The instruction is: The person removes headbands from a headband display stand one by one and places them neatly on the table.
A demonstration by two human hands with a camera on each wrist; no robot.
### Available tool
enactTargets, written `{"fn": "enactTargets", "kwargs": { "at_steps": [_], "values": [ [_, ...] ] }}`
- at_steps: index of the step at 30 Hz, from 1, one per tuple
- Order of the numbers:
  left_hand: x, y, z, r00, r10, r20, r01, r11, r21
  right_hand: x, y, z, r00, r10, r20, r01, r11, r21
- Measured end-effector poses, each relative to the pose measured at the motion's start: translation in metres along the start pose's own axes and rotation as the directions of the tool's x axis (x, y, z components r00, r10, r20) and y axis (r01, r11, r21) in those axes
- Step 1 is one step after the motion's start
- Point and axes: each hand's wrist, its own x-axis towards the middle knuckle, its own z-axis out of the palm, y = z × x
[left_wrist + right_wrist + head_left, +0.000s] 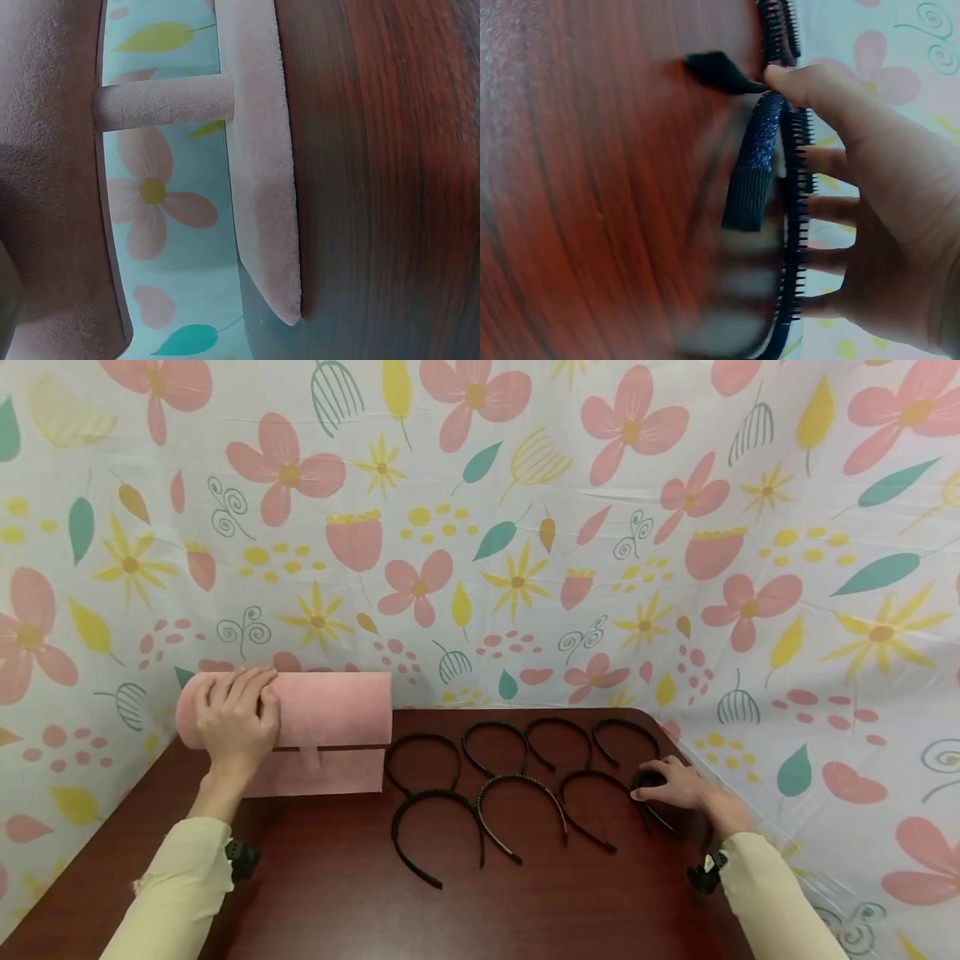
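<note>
My left hand [238,718] lies over the left part of a pink plush headband stand [337,708], its fingers bent over the padded roll. In the left wrist view, a short post [169,103] joins the roll to its flat base [262,172]. My right hand [681,787] pinches a black headband [647,779] at the table's right side. Up close in the right wrist view, the thumb and fingers grip a dark toothed headband [795,225]. A glittery dark band end with a ribbed tip [748,199] hangs under the thumb.
Several dark headbands lie in two rows on the brown table [465,918], among them a beaded one [517,778] and a thick black one [401,831]. A flower-print cloth [480,527] hangs behind the table and along both sides.
</note>
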Motion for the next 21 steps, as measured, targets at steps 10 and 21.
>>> {"fn": "enactTargets", "kwargs": {
  "at_steps": [10, 21],
  "values": [
    [0.001, 0.002, -0.005, 0.999, -0.005, 0.05, 0.006, 1.0, -0.013, 0.002, -0.013, 0.003, 0.991, -0.074, -0.113, 0.069, 0.997, -0.042],
    [0.003, 0.008, -0.01, 0.993, -0.037, 0.115, 0.041, 0.999, -0.029, 0.002, -0.05, -0.003, 0.96, -0.168, -0.223, 0.158, 0.985, -0.063]
  ]
}}
